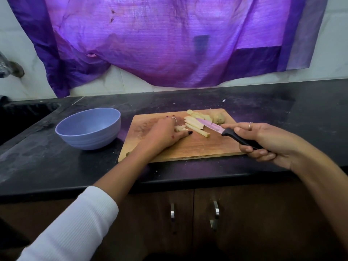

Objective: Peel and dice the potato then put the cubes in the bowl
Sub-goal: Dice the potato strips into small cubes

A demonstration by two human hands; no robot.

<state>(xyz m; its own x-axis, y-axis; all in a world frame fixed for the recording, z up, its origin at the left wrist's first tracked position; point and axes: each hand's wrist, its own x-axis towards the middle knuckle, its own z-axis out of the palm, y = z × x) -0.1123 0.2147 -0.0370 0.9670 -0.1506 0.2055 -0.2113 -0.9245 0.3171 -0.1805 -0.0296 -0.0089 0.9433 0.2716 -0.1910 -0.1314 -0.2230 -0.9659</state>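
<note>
We note the right hand (pixel 263 140) wrapped round the black handle of the knife (pixel 224 129), forefinger laid along the top, blade pointing at the potato sticks (pixel 196 127) just beyond its tip. The left hand (pixel 165 131) lies over a small heap of cut cubes (pixel 179 128) on the cutting board (pixel 188 147); whether it pinches them we cannot tell. The bowl (pixel 88 129) stands beside that hand's outer edge. We advise gathering the cubes fully and keeping the blade clear.

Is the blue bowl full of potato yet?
Empty as far as visible: the blue bowl shows only bare inside; the potato pieces lie on the cutting board.
</note>
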